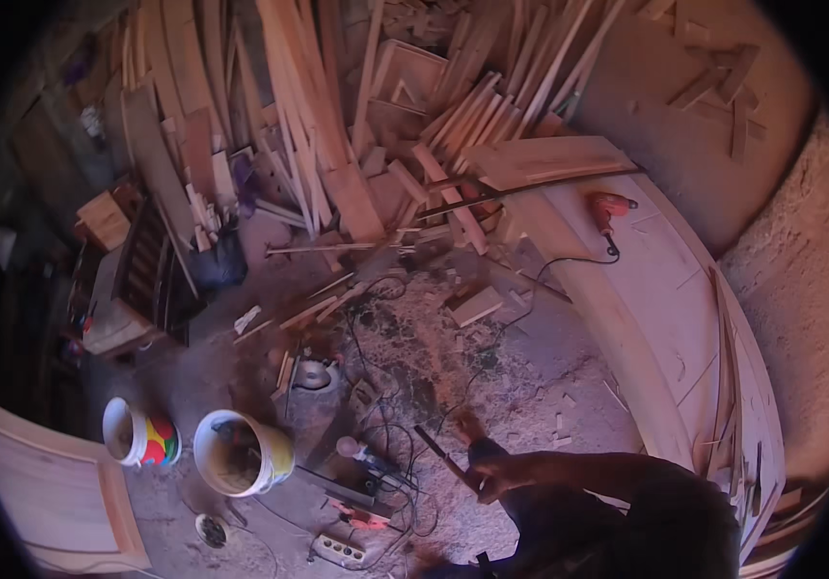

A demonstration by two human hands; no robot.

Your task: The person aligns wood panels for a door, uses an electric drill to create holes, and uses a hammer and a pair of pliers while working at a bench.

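My right hand (493,479) is closed around a slim, straight tool (445,457). Its far end is dark and the part by my fingers looks brownish; I cannot make out its exact kind. My right forearm (588,470) comes in from the right, above dark clothing. A bare foot (469,425) rests on the dusty floor just beyond the tool. My left hand does not show. Left of the tool lie a light bulb (348,447), tangled cables and a white power strip (340,550).
A circular saw (314,374) sits on the floor, with two buckets (241,454) at left. On the wooden panel (665,289) at right lies a red power drill (611,206). Planks (352,198) lean at the back. A wooden panel (57,492) lies front left.
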